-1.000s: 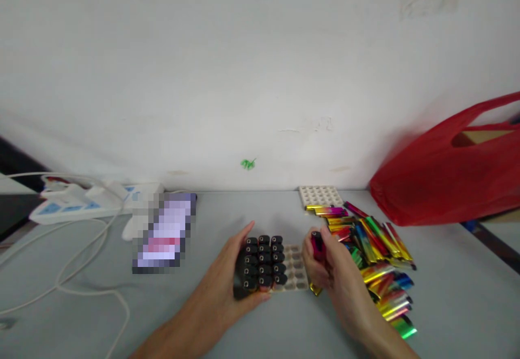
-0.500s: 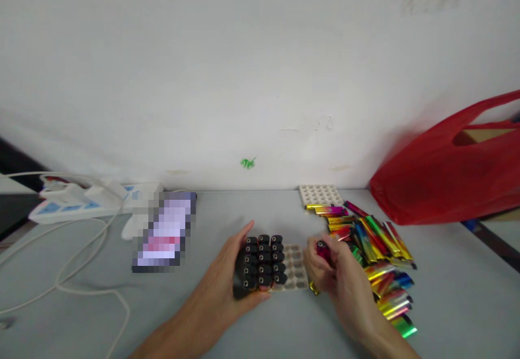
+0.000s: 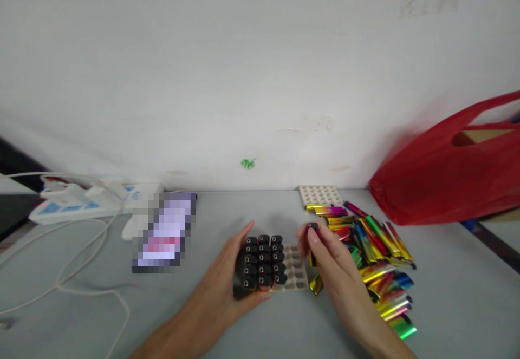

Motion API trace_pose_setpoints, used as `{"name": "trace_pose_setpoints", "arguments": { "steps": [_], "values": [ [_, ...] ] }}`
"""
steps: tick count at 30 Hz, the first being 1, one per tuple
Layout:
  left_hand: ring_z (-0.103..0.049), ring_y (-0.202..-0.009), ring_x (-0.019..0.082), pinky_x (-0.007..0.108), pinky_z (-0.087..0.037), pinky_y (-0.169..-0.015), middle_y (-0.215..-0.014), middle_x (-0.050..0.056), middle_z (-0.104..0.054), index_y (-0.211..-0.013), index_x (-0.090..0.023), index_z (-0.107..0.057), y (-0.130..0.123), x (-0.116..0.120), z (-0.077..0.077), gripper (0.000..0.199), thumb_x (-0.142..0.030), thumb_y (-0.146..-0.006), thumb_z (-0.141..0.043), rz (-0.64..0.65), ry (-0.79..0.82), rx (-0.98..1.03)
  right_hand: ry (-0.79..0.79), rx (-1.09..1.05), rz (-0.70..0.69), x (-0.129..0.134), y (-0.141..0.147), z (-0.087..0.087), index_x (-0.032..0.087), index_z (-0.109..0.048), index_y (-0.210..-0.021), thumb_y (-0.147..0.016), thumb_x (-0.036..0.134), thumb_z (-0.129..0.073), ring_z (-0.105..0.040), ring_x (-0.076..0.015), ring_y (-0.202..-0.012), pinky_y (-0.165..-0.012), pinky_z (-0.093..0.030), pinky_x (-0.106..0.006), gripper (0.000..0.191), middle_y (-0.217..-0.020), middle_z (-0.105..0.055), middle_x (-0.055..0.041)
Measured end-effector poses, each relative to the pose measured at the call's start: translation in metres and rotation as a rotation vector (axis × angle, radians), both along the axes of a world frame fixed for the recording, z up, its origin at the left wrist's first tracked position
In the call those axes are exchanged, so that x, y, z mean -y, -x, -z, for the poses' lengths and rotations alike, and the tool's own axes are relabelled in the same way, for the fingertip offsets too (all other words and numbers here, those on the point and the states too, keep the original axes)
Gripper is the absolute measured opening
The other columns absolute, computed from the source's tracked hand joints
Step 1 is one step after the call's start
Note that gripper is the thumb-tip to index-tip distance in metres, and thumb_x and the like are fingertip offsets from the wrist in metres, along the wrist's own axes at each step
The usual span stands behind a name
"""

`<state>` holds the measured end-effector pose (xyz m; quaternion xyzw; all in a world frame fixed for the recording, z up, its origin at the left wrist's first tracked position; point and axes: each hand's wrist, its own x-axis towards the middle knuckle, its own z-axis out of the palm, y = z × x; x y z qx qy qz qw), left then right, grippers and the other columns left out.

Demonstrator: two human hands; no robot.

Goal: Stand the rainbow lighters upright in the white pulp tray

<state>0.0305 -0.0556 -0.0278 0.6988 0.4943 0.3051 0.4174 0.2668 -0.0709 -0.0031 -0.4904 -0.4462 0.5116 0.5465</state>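
Note:
A pale tray (image 3: 291,288) with rows of pockets lies on the grey table. Black-topped lighters (image 3: 265,259) stand upright in its left columns, while the right columns show bare pockets. My left hand (image 3: 227,272) is wrapped round the left side of the tray, thumb at the near edge and fingers at the far edge. Just right of the tray, my right hand (image 3: 331,256) pinches one dark-topped lighter (image 3: 312,226), held upright; its lower part is mostly hidden by the fingers.
Shiny coloured lighters (image 3: 382,237) lie piled at the right. Behind them is a second pocketed tray (image 3: 320,194). A red bag (image 3: 450,169) stands at the far right. On the left are a phone (image 3: 166,232), a power strip (image 3: 81,204) and white cables (image 3: 89,291).
My right hand has moved up and slightly left with the lighter, turning it upright. Its fingers have straightened somewhat. My left hand and the tray stay in place.

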Motion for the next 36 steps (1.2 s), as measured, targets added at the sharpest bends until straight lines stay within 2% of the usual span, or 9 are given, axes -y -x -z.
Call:
{"name": "trace_pose_setpoints", "arguments": {
  "steps": [3,6,9,13,20,24,28,32,36],
  "values": [
    [-0.065,-0.142,0.037,0.058,-0.047,-0.127,-0.157,0.013,-0.065,-0.17,-0.031,-0.036,0.0,0.0,0.001,0.105,-0.026,-0.079,-0.09,-0.008,0.008,0.012,-0.063,0.13,-0.022,0.0,-0.003,-0.005,0.028,-0.08,-0.115,-0.107,0.054,-0.068,-0.063,-0.0215,-0.099,-0.088,-0.05,-0.031,0.029,-0.107,-0.069,-0.003],
    [-0.064,-0.144,0.038,0.06,-0.045,-0.128,-0.159,0.013,-0.063,-0.17,-0.032,-0.035,0.001,0.0,0.002,0.105,-0.025,-0.08,-0.089,-0.005,0.016,0.012,-0.088,0.215,-0.034,-0.001,-0.005,-0.008,0.03,-0.083,-0.122,-0.105,0.049,-0.073,-0.064,-0.0236,-0.097,-0.091,-0.051,-0.036,0.028,-0.104,-0.072,-0.0034],
    [-0.063,-0.145,0.037,0.06,-0.044,-0.129,-0.16,0.013,-0.062,-0.17,-0.033,-0.034,0.001,0.0,0.002,0.105,-0.026,-0.081,-0.088,-0.001,0.013,0.011,-0.137,0.312,0.022,-0.003,-0.006,-0.007,0.032,-0.086,-0.121,-0.102,0.043,-0.079,-0.066,-0.025,-0.097,-0.094,-0.052,-0.038,0.023,-0.102,-0.075,-0.0032],
    [-0.064,-0.144,0.037,0.059,-0.046,-0.127,-0.16,0.012,-0.062,-0.17,-0.033,-0.035,0.001,-0.001,0.006,0.104,-0.025,-0.081,-0.089,-0.003,0.015,0.01,-0.212,0.403,0.071,-0.002,-0.005,-0.004,0.033,-0.086,-0.116,-0.101,0.035,-0.08,-0.072,-0.0275,-0.106,-0.098,-0.053,-0.04,0.017,-0.112,-0.082,-0.0039],
    [-0.064,-0.144,0.037,0.059,-0.046,-0.127,-0.16,0.013,-0.062,-0.17,-0.032,-0.033,0.001,-0.001,0.006,0.104,-0.025,-0.083,-0.088,0.002,0.007,0.003,-0.369,0.587,-0.055,0.0,-0.006,-0.002,0.035,-0.082,-0.123,-0.108,0.024,-0.071,-0.076,-0.0251,-0.108,-0.101,-0.052,-0.041,0.021,-0.118,-0.083,-0.0015],
    [-0.064,-0.143,0.037,0.058,-0.047,-0.127,-0.16,0.013,-0.062,-0.171,-0.031,-0.034,0.001,-0.001,0.007,0.105,-0.023,-0.081,-0.087,0.0,-0.023,0.005,-0.407,0.644,-0.073,0.0,-0.006,0.001,0.037,-0.079,-0.129,-0.111,0.023,-0.067,-0.076,-0.0239,-0.111,-0.104,-0.052,-0.042,0.026,-0.122,-0.083,-0.0012],
    [-0.062,-0.146,0.037,0.059,-0.046,-0.128,-0.163,0.012,-0.06,-0.171,-0.034,-0.033,0.002,-0.001,0.01,0.105,-0.025,-0.083,-0.088,0.005,-0.028,0.009,-0.408,0.724,-0.031,0.002,-0.005,0.005,0.034,-0.074,-0.14,-0.113,0.026,-0.062,-0.075,-0.027,-0.117,-0.11,-0.052,-0.047,0.031,-0.131,-0.081,-0.0052],
    [-0.059,-0.15,0.038,0.062,-0.043,-0.131,-0.166,0.014,-0.056,-0.172,-0.033,-0.032,0.003,0.001,0.005,0.103,-0.026,-0.085,-0.088,0.005,0.013,0.003,-0.401,0.867,0.003,0.004,-0.007,0.004,0.029,-0.062,-0.155,-0.113,0.035,-0.059,-0.067,-0.0311,-0.132,-0.114,-0.051,-0.051,0.042,-0.143,-0.075,-0.0107],
    [-0.059,-0.15,0.039,0.062,-0.042,-0.131,-0.165,0.013,-0.058,-0.173,-0.033,-0.032,0.003,0.002,0.004,0.104,-0.025,-0.086,-0.089,0.005,0.014,-0.013,-0.439,1.172,0.208,-0.004,-0.019,0.008,0.021,-0.06,-0.155,-0.113,0.027,-0.049,-0.061,-0.0372,-0.139,-0.116,-0.045,-0.058,0.043,-0.149,-0.069,-0.0172]
  ]
}}
